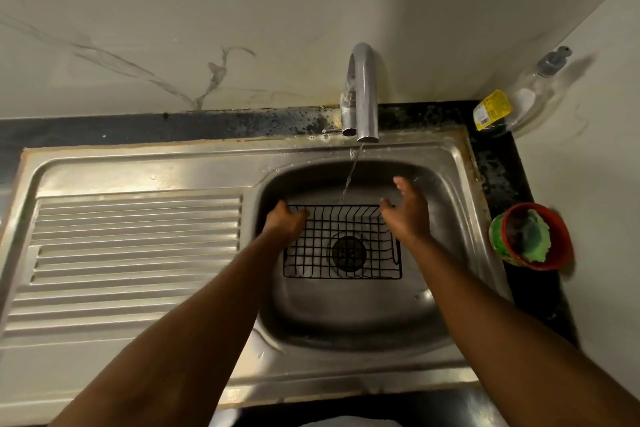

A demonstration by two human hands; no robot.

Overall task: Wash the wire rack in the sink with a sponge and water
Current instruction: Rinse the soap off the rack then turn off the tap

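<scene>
left hand (286,222) held a corner of the wire rack (343,255), grip hard to see, right hand (406,215) was open beside it, green sponge (536,236) sat in a red tub (563,246)

Left hand (285,224) grips wire rack (318,253) in sink (346,312) — right hand (406,211) spread beside it.

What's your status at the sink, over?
Left grip holds rack, left edge. Right grip open by far corner. Tap running. Sponge in red tub, untouched.

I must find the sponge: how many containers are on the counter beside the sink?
2. A clear pump bottle stands in the far right corner; a red tub holding a green sponge sits nearer, right of the sink. None seems hidden.
</scene>
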